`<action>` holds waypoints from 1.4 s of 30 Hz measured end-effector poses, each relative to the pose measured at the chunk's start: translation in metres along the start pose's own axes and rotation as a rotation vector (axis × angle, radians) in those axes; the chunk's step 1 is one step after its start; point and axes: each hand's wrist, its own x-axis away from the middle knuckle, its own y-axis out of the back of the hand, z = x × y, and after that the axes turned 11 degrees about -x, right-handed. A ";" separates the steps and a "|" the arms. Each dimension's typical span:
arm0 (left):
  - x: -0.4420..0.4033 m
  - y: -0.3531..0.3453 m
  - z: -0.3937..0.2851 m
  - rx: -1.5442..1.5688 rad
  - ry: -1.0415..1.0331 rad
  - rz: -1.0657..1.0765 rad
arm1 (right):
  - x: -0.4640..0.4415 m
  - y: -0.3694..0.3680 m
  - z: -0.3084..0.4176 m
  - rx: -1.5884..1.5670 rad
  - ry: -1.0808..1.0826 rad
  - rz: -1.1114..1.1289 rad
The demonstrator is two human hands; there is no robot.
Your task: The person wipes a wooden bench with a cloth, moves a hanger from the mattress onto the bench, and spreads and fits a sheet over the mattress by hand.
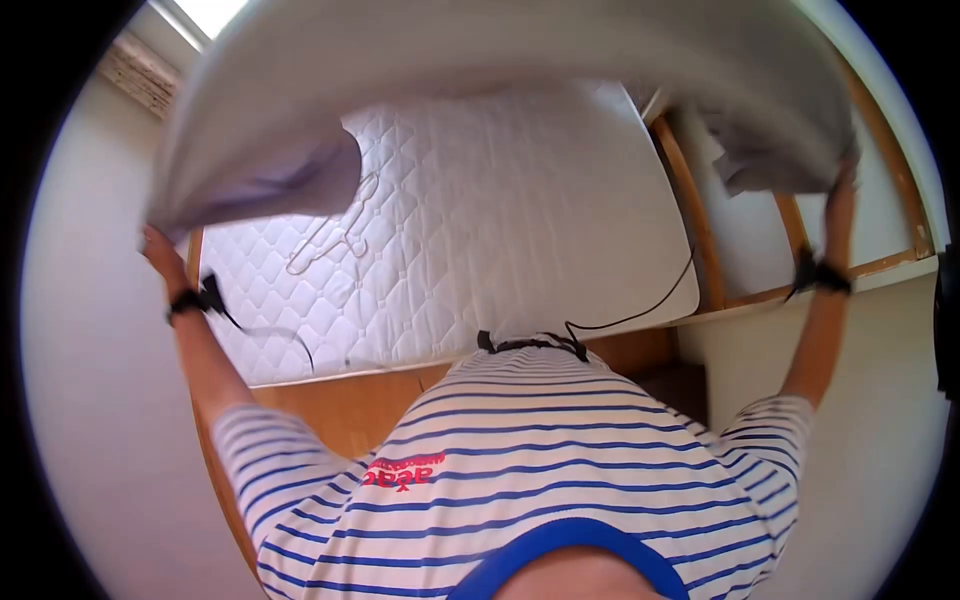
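Observation:
A grey bed sheet (500,45) billows in an arch across the top of the view, blurred by motion. My left hand (160,250) grips one corner of it at the far left, fingers closed on the cloth. At the far right, my right hand (844,182) is closed on the opposite corner, its fingers partly hidden by the fabric. Both arms are raised and spread wide. Beneath the sheet lies a white quilted mattress (450,240); the sheet covers its far edge from sight. White wire clothes hangers (340,225) rest on the mattress's left part.
Wooden slats of a frame (690,205) stand to the right of the mattress. A wooden bed base (350,405) shows along its near edge. Black bands circle both wrists, and a thin cable (640,318) runs from my waist to the right. Walls flank both sides.

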 end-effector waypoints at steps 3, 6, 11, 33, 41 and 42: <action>0.181 -0.030 0.006 0.149 0.108 0.037 | 0.127 -0.032 -0.079 -0.396 -0.255 0.114; 0.323 -0.062 0.079 0.075 0.463 0.368 | 0.230 -0.038 -0.187 -0.620 -0.773 0.144; 0.477 -0.076 0.198 0.516 1.155 0.587 | 0.350 -0.023 -0.282 -0.541 -1.130 -0.182; 0.505 -0.065 0.121 0.524 1.244 0.918 | 0.363 -0.054 -0.251 -0.290 -1.307 0.057; 0.561 -0.102 0.143 0.455 1.148 0.843 | 0.382 -0.062 -0.252 -0.182 -1.453 0.409; 0.559 -0.101 0.140 0.370 1.116 0.877 | 0.384 -0.061 -0.251 -0.185 -1.456 0.404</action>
